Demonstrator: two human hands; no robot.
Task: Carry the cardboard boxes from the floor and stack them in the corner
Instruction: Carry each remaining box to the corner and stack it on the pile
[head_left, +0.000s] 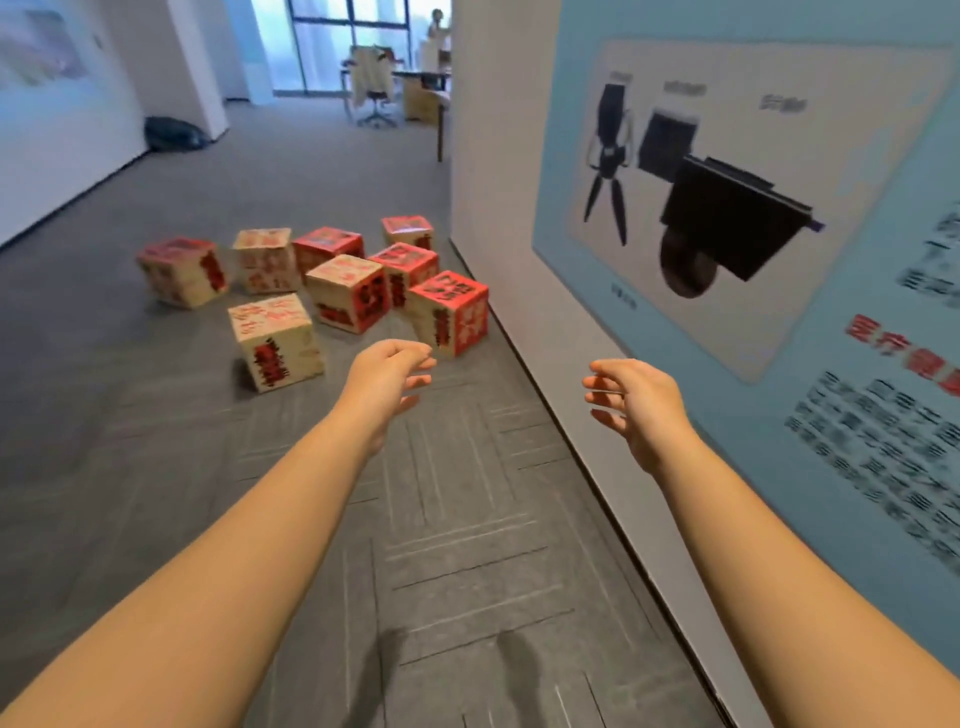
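Observation:
Several cardboard boxes with red and black print lie scattered on the grey carpet ahead. The nearest are a beige box (275, 340) on the left and a red-topped box (451, 310) by the wall; another box (349, 291) sits between them, further back. My left hand (387, 379) and my right hand (631, 402) reach forward at about the same height, fingers spread, holding nothing. Both hands are short of the boxes and touch none of them.
A white wall with a large blue poster (753, 208) runs along my right. Grey carpet (441, 545) stretches ahead. A black bag (174, 134) lies by the left wall. An office chair (374, 85), a desk and a person stand far back near the windows.

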